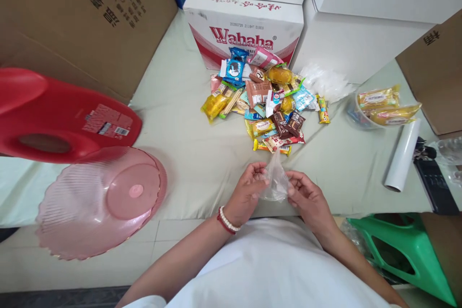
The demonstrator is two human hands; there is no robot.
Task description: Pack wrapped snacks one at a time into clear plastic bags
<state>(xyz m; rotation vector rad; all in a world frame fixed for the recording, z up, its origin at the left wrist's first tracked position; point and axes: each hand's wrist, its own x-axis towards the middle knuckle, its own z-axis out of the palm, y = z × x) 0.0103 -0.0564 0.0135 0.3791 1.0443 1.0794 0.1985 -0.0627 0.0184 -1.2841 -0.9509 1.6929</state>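
Note:
A thin clear plastic bag (277, 178) is stretched between my two hands, close to the table's front edge. My left hand (252, 184) pinches its left side between thumb and fingers, and a white beaded bracelet and a red one circle that wrist. On the other side, my right hand (305, 191) grips the bag with thumb and bent fingers. The bag's top rises to a point against a pile of wrapped snacks (260, 94). Nearest the bag lie a red-and-white packet (276, 143) and a yellow snack stick (259, 146).
Crumpled clear bags (325, 82) lie right of the pile. A bowl (366, 114) of snacks, a white roll (402, 156) and a black phone (436, 187) sit farther right. A pink bowl (135, 190) overhangs the edge beside a red jug (72, 110). A Wahaha carton (245, 19) stands behind.

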